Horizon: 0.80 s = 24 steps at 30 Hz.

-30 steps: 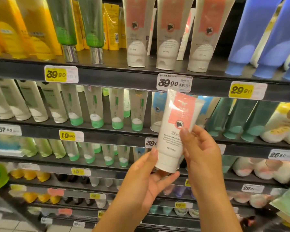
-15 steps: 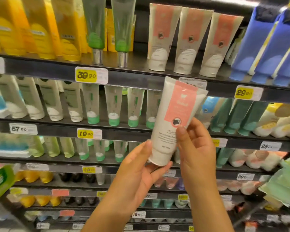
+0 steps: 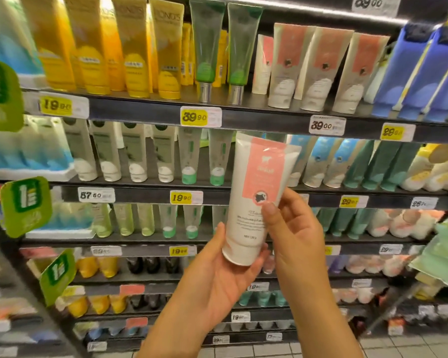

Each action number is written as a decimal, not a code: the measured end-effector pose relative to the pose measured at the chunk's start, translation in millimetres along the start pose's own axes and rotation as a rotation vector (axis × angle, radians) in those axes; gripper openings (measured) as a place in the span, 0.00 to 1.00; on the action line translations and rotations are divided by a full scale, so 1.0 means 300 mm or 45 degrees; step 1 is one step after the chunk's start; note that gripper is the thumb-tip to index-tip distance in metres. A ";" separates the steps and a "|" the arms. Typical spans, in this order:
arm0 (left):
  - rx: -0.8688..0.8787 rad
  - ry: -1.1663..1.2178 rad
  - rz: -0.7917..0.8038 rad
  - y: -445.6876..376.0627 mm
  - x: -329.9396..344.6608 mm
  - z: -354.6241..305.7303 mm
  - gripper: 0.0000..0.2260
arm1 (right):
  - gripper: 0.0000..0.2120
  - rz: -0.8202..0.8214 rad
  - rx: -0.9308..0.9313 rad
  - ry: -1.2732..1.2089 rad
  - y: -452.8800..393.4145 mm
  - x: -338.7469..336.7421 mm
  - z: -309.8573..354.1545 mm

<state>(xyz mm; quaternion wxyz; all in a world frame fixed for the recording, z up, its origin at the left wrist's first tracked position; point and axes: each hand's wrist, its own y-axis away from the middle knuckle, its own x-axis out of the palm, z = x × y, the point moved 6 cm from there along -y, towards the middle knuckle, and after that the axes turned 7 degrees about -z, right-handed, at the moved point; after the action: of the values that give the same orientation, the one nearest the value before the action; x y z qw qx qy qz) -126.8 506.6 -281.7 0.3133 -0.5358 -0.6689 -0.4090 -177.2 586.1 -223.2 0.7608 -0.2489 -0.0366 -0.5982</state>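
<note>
From my remote seat I see the tube (image 3: 256, 177), white with a pink label, held up in the air in front of the shelves, cap end down and its flat top leaning a little to the right. Its label faces me. It touches no shelf; only the two hands carry it.

The left hand (image 3: 217, 275) is palm up under the cap. Its thumb lies along the tube's left edge and its fingers curl round the bottom, so it cups and grips the tube. The right hand (image 3: 298, 236) grips the tube from the right: the thumb presses on the front just below the pink label and the fingers wrap behind, mostly hidden.

Behind the top of the tube runs a dark shelf (image 3: 269, 120) with a white price tag (image 3: 326, 125) just up and to the right. On that shelf stand three matching tubes (image 3: 318, 71), cap down. Left of them are two green tubes (image 3: 204, 42), then a row of yellow tubes (image 3: 137, 47). Right of them stand blue tubes (image 3: 411, 68). One shelf lower, level with the held tube, teal tubes (image 3: 380, 164) stand to its right and pale tubes (image 3: 135, 151) to its left. A green sign (image 3: 25, 205) sticks out at the far left, blurred.
</note>
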 end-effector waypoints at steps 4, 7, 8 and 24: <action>-0.056 -0.004 0.036 0.031 -0.020 0.001 0.19 | 0.19 -0.062 0.012 -0.001 0.042 0.004 0.010; -0.066 -0.028 0.092 0.053 -0.030 0.004 0.18 | 0.20 -0.109 0.072 -0.077 0.063 -0.004 0.001; -0.062 -0.029 0.102 0.058 -0.034 0.005 0.18 | 0.20 -0.111 0.090 -0.087 0.068 -0.006 -0.001; 0.085 -0.213 0.127 0.041 -0.028 0.039 0.20 | 0.19 -0.024 0.081 0.212 0.127 -0.069 0.075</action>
<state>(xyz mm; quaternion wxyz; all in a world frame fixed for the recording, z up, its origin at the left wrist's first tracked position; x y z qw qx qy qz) -112.7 514.3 -291.7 0.2940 -0.5901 -0.6785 -0.3241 -142.2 620.2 -223.5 0.7631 -0.1736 0.0054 -0.6225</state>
